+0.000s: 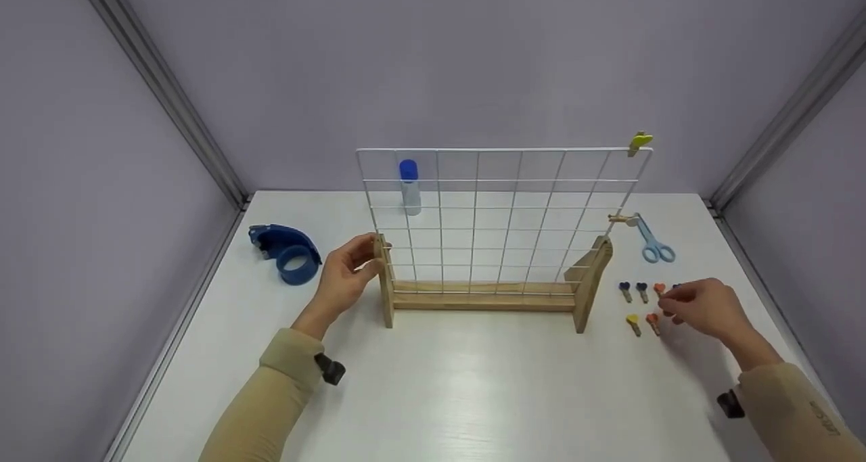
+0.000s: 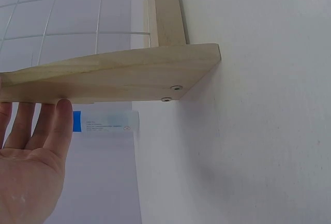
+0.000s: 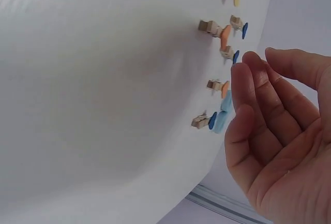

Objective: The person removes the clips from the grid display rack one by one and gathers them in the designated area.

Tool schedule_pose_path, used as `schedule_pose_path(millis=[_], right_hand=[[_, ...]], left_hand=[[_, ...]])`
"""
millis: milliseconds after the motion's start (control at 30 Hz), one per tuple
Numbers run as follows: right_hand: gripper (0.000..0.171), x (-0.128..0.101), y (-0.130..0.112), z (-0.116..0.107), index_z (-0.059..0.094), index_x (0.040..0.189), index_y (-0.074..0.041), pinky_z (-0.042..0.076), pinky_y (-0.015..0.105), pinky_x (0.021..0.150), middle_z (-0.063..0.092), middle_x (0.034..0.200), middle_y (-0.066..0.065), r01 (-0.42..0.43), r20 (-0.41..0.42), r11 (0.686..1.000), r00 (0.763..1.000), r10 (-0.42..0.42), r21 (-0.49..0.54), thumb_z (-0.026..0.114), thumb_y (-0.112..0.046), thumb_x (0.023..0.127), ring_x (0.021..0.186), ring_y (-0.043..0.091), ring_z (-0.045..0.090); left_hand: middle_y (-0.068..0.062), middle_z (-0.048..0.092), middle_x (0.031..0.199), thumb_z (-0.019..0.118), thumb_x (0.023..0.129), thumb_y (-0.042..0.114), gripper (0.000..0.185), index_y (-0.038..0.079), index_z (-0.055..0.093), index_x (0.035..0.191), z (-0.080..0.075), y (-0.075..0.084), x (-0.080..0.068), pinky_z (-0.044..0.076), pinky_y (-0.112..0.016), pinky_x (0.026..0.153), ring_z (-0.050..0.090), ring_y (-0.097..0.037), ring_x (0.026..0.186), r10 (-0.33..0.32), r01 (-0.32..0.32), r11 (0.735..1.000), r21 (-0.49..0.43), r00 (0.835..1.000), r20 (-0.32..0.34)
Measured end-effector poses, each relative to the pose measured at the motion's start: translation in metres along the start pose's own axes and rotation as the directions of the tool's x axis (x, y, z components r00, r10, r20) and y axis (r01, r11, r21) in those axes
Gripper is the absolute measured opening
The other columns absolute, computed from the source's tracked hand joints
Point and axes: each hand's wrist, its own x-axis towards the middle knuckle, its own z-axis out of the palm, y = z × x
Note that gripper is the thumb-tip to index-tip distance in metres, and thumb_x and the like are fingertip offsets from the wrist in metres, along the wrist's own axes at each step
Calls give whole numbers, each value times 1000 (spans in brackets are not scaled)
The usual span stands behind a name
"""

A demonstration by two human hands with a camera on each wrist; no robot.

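A white wire grid [image 1: 475, 229] stands upright in a wooden stand [image 1: 484, 304]. My left hand [image 1: 344, 277] grips the stand's left upright [image 2: 119, 76], thumb on the near side and fingers behind it. Over on the right, my right hand [image 1: 703, 306] hovers by several small wooden clothespins with heart tops, its fingers loosely bent and nothing between them. These include a yellow-heart clothespin [image 1: 633, 323], an orange-heart clothespin [image 3: 214, 29] and a blue-heart clothespin [image 3: 204, 121]. Another yellow-heart clothespin [image 1: 639, 143] clips the grid's top right corner, and a clothespin [image 1: 618, 218] sits on its right side.
Light blue scissors [image 1: 651, 239] lie right of the stand, behind the loose clothespins. A glue stick [image 1: 411, 195] with a blue cap stands behind the grid. At the left are a dark blue tape dispenser [image 1: 274, 237] and a blue tape roll [image 1: 311, 267]. Grey walls enclose the white table [image 1: 460, 394].
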Motion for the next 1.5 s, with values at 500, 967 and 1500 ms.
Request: schedule_pose_path(millis=[500, 967, 1500], right_hand=[[33, -18, -72, -56, 82, 124, 1, 55, 17, 71, 82, 90, -16, 136, -185, 983, 976, -113, 120, 73, -27, 111, 79, -6, 71], [15, -40, -163, -111, 81, 108, 14, 55, 2, 74, 75, 88, -37, 495, -563, 852, 758, -329, 169, 76, 2, 102, 77, -16, 72], [23, -28, -237, -125, 85, 119, 2, 58, 9, 80, 82, 102, -27, 681, -617, 719, 627, -475, 140, 80, 5, 97, 91, -6, 78]], left_hand=[[-24, 76, 142, 76, 102, -4, 46, -2, 67, 148, 1, 2, -1, 59, -15, 103, 71, -36, 136, -16, 16, 1000, 6, 1000, -4], [-26, 76, 141, 76, 101, -7, 46, -3, 67, 147, 2, 3, 0, 60, -15, 102, 71, -38, 136, -20, 19, 1000, -20, 1000, -14], [-28, 76, 139, 74, 101, -9, 45, -6, 66, 145, 1, 0, 1, 58, -15, 104, 71, -43, 135, 19, -19, 1000, -4, 1000, -5]])
